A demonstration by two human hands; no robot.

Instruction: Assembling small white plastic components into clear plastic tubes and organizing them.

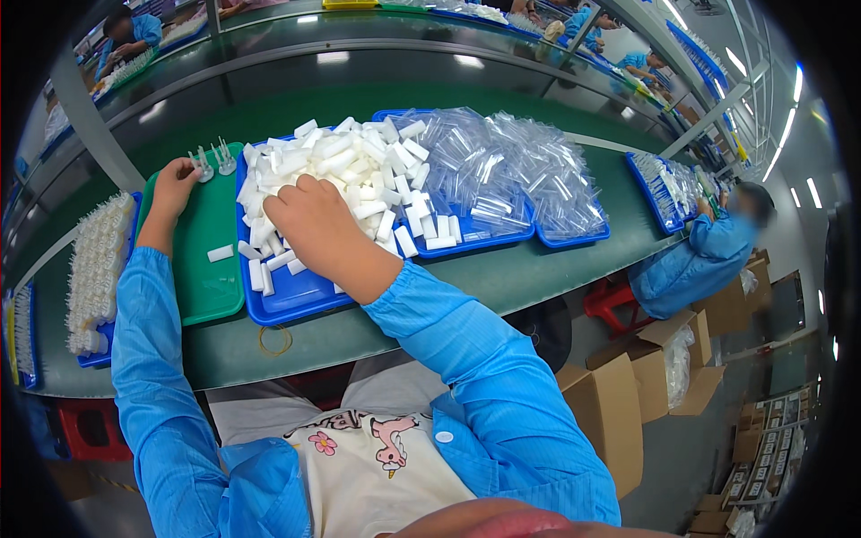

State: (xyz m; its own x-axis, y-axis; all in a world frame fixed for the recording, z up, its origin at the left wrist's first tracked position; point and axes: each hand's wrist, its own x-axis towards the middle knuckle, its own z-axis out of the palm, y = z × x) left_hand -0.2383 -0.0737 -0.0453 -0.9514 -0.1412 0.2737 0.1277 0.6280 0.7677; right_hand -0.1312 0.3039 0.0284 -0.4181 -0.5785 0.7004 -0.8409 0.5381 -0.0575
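My left hand is at the far edge of a green tray, with thumb and fingers closed at a small translucent plastic part with upright prongs. A second pronged part stands just right of it. My right hand reaches into a heap of white cylindrical pieces. Its fingers curl down among them, and the back of the hand hides what they grip. The heap fills most of a blue tray. One loose white piece lies on the green tray.
Right of the heap, clear plastic tubes pile up across blue trays. At left, another tray holds rows of whitish parts. A rubber band lies by the table's near edge. A co-worker sits at right, near open cardboard boxes.
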